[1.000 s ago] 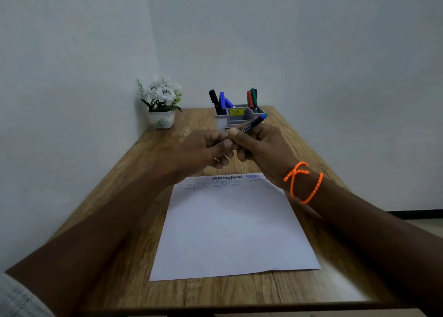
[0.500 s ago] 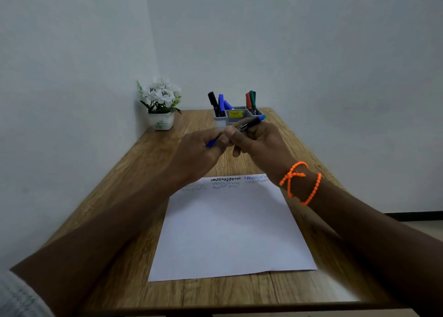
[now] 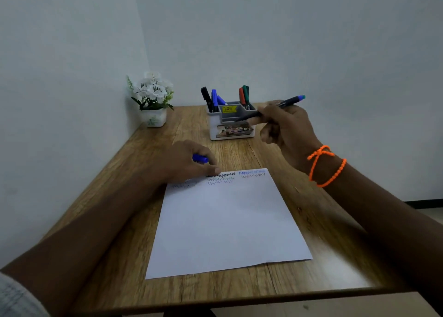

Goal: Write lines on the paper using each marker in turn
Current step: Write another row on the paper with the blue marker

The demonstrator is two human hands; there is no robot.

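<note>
A white sheet of paper [image 3: 227,223] lies on the wooden table [image 3: 115,244], with several zigzag lines in black and blue along its far edge. My left hand [image 3: 189,163] rests at the paper's far left corner and holds a blue marker cap [image 3: 200,158]. My right hand [image 3: 285,127] is raised over the table to the right of the holder and grips an uncapped dark marker [image 3: 290,100] with a blue end, its tip pointing left.
A white and grey marker holder [image 3: 231,127] stands at the back with black, blue, red and green markers [image 3: 244,96] in it. A white pot of white flowers [image 3: 152,100] sits in the back left corner. Walls close the left and the back.
The hands were joined at the marker above the paper. Now they are apart: the left hand went down to the paper with the blue cap, the right moved up and right with the marker.
</note>
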